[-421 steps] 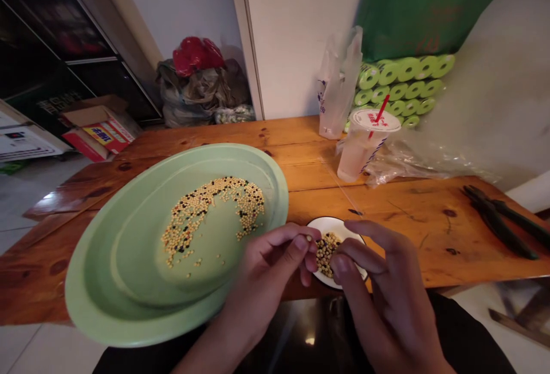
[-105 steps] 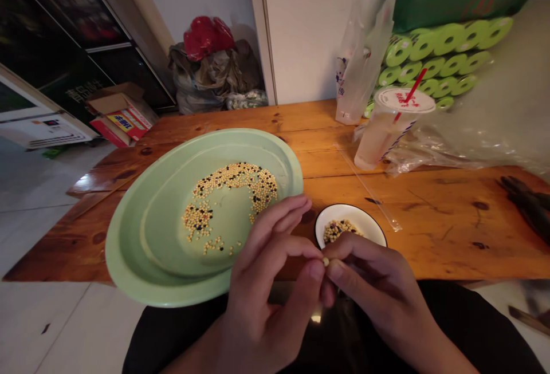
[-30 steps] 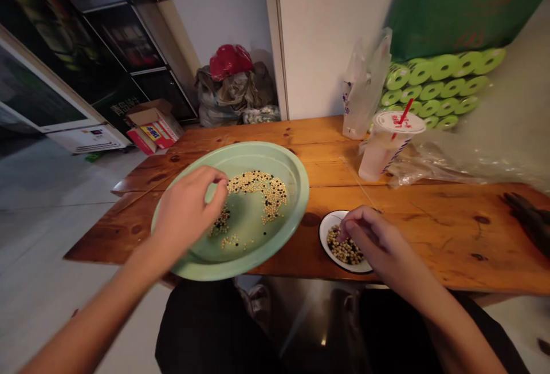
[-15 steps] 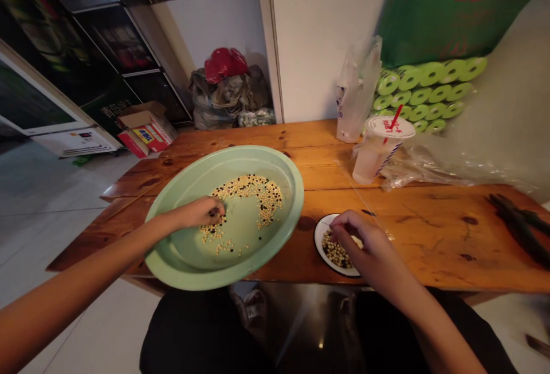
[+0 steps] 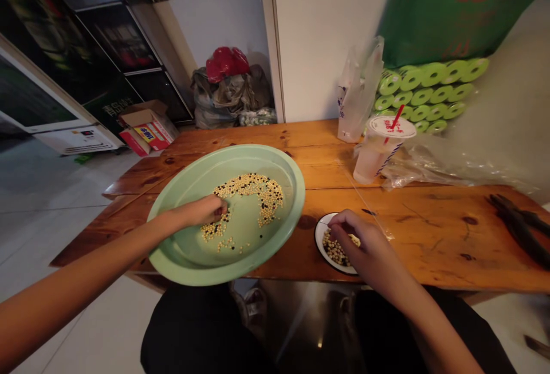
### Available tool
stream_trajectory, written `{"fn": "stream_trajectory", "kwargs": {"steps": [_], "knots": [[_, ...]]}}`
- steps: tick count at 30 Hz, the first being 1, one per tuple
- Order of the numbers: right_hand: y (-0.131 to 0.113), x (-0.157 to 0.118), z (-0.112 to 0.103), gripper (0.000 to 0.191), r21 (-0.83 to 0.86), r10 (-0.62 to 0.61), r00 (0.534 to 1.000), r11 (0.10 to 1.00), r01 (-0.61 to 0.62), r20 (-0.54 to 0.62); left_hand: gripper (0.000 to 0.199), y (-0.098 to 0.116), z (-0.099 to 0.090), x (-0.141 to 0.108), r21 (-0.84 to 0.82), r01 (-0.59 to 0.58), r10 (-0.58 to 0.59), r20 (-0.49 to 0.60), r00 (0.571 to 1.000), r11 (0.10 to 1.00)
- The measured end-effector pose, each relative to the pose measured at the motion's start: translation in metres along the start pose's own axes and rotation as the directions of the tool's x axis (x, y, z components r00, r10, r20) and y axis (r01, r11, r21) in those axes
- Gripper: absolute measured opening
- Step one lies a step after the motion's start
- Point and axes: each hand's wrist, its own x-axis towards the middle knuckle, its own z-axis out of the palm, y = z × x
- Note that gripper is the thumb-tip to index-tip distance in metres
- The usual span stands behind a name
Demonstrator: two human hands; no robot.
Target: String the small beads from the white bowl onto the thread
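Note:
A wide pale green basin (image 5: 189, 274) holds many small round yellow and black beans (image 5: 247, 185), spread in an arc with a few loose ones. Inside it, my left hand (image 5: 211, 211) is closed, its curled fingers down among the beans at the left end of the arc. What those fingers hold, if anything, is hidden. A small white dark-rimmed bowl (image 5: 319, 242) with similar yellow and dark beans (image 5: 336, 250) stands right of the basin. Over its right side my right hand (image 5: 358, 239) pinches a thin needle-like piece (image 5: 324, 223) between thumb and forefinger.
On the wooden table (image 5: 429, 219) stand a lidded plastic cup (image 5: 373, 153) with a red straw and a plastic bag (image 5: 354, 105). Dark-handled pliers or shears (image 5: 518, 225) lie at the right. Green rolls (image 5: 429, 90) are stacked behind, and a box (image 5: 152, 133) is beyond the table.
My left hand's fingers have curled in and turned slightly among the beans. My right hand keeps its pinch over the bowl. The whole view has shifted a little.

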Motion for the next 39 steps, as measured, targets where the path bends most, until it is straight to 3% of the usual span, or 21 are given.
{"fn": "stream_trajectory", "kwargs": {"steps": [6,19,30,34,39], "knots": [[0.002,0.002,0.000,0.016,-0.011,-0.008,1.000,1.000,0.008,0.005,0.026,0.005,0.000,0.006,0.077,0.050,-0.059,0.118,0.991,0.996],[0.004,0.002,0.001,0.015,-0.005,-0.014,1.000,1.000,0.014,-0.003,0.027,0.022,-0.005,0.005,0.062,0.150,-0.155,0.097,0.983,0.987],[0.007,0.003,0.005,0.014,0.026,-0.013,0.999,1.000,0.014,-0.032,0.020,0.048,-0.028,-0.008,-0.162,0.179,-0.183,-0.008,0.983,0.970],[0.003,0.003,0.005,0.013,0.078,-0.003,0.999,0.997,0.006,-0.034,0.014,0.080,-0.038,-0.018,-0.356,0.130,-0.186,-0.127,0.974,0.925],[-0.019,-0.006,0.005,0.011,0.248,-0.014,1.000,0.969,0.014,-0.002,0.009,0.172,-0.034,-0.031,-0.624,-0.089,-0.159,-0.330,0.931,0.776]]}}
